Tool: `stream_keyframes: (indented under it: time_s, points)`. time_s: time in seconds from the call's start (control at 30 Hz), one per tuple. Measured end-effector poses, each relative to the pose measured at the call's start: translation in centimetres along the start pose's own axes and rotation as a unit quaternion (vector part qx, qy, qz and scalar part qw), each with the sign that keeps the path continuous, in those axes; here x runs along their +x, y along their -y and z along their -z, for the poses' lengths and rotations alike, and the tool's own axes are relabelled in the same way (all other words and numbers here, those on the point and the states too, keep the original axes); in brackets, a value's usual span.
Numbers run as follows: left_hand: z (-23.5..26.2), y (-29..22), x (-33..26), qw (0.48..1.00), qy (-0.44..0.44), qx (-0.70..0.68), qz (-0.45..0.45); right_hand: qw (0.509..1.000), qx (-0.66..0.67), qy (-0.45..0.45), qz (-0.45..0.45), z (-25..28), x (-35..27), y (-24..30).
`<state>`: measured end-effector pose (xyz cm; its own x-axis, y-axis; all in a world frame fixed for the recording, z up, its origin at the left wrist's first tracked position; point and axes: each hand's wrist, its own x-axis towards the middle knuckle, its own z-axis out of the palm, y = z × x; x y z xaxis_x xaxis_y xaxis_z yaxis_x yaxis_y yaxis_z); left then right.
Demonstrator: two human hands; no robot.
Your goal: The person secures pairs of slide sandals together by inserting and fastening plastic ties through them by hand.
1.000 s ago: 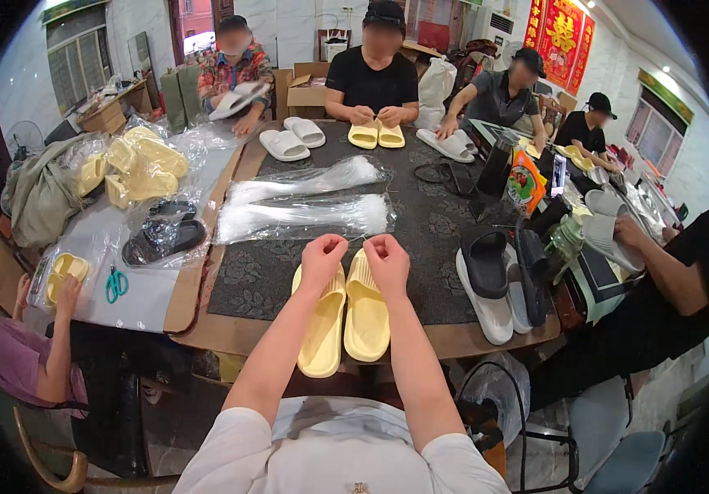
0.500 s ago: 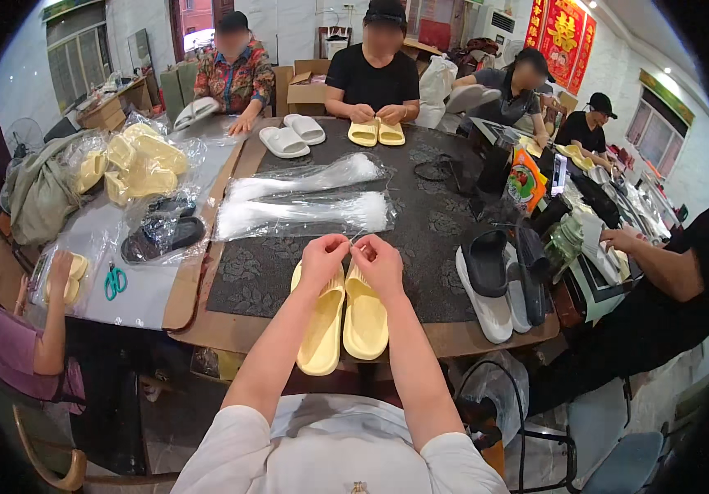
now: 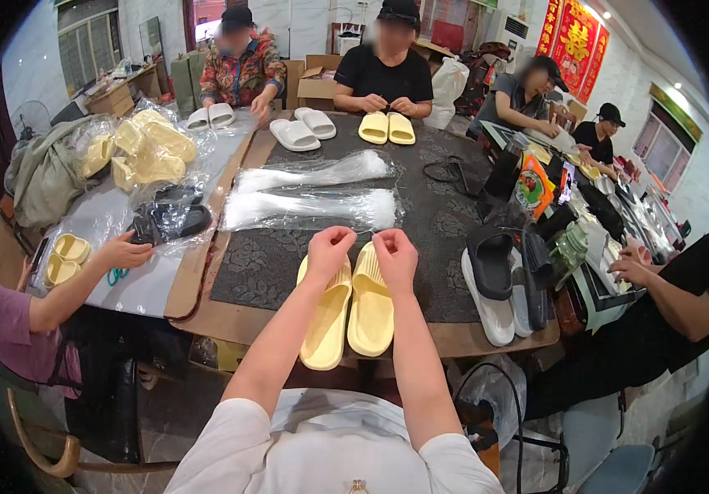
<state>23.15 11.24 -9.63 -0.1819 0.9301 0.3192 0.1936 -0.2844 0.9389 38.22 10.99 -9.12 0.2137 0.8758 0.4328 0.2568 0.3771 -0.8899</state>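
Observation:
A pair of pale yellow slide slippers lies before me, the left slipper (image 3: 321, 333) beside the right slipper (image 3: 371, 321), toes pointing away and heels at the table's near edge. My left hand (image 3: 330, 255) is pinched above the left slipper's strap; my right hand (image 3: 396, 259) is pinched over the right one's. A thin pale plastic strand shows faintly between the fingertips, its ends hidden in them. Beyond my hands lie two clear bags of fine white plastic strands, the nearer bag (image 3: 313, 210) and the farther bag (image 3: 313, 174).
Black and grey slides (image 3: 490, 263) sit at the right of the dark table mat (image 3: 255, 280). Across the table, a person handles yellow slides (image 3: 386, 128) near white slides (image 3: 303, 129). Bagged yellow slippers (image 3: 148, 144) pile at left, where another person reaches for bagged black slides (image 3: 173, 218).
My hands have drawn slightly apart above the straps, and the slippers' toes have parted a little. The person at left has reached to the black slides; the one at far left has set down white slides.

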Motion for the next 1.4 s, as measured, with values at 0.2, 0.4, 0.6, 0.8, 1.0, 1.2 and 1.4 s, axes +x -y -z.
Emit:
stream_keyframes:
  time_s: [0.2,0.4,0.6,0.8,1.0,1.2,1.4]
  points:
    - [0.0,0.1,0.1,1.0,-0.013,-0.007,0.022,0.995,-0.053,-0.022,0.085,-0.2,-0.3,0.9]
    - [-0.1,0.1,0.3,0.999,-0.032,-0.018,0.017,0.968,-0.039,-0.083,0.233,0.3,-0.5,3.6]
    - [0.0,0.9,0.5,0.996,-0.051,-0.066,0.021,0.979,-0.081,-0.036,0.182,2.1,-2.8,6.1]
    - [-0.2,1.0,0.4,0.995,-0.047,-0.085,0.013,0.949,-0.274,0.157,-0.013,3.6,-8.1,7.3]
    - [0.2,1.1,-0.5,0.998,-0.006,-0.066,0.017,0.896,-0.401,0.192,-0.007,1.8,-8.7,6.3]
    - [1.6,-2.4,-3.6,0.991,0.055,-0.099,0.069,0.909,-0.359,0.199,0.069,2.5,-10.9,5.8]
    - [4.4,-4.8,-6.7,0.944,0.173,-0.173,0.222,0.905,-0.368,0.172,0.125,3.7,-14.4,6.6]
